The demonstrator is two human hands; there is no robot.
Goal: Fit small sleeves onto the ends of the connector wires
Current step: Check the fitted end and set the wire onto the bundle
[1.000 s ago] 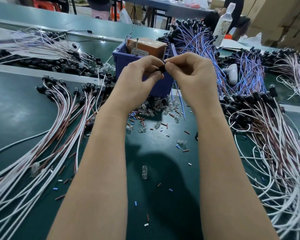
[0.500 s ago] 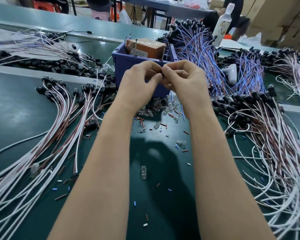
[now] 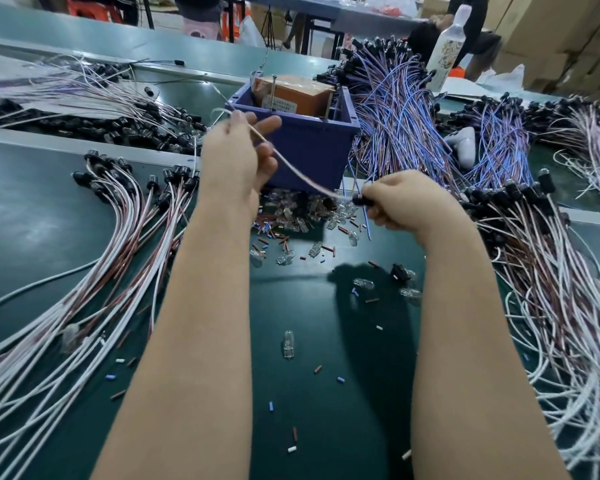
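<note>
My right hand (image 3: 406, 202) pinches the black connector (image 3: 362, 201) at one end of a thin white-and-red wire (image 3: 291, 166). The wire stretches up and left, blurred, across my left hand (image 3: 238, 157), whose fingers are spread and loosely curled around it in front of the blue bin. Whether the left hand truly grips the wire is unclear. Small red, blue and white sleeves (image 3: 281, 240) lie scattered on the green table (image 3: 326, 341) below the hands, mixed with clear little bulbs (image 3: 289, 344).
A blue bin (image 3: 312, 143) holding a brown box stands behind the hands. White-and-red wire bundles with black connectors lie to the left (image 3: 94, 258) and right (image 3: 551, 289). Blue-purple wires (image 3: 395, 109) pile up at the back, beside a white bottle (image 3: 445, 53).
The hands were pinched together in front of the bin; now they have separated. The right hand dropped down and right with the connector, and the wire trails through the left hand.
</note>
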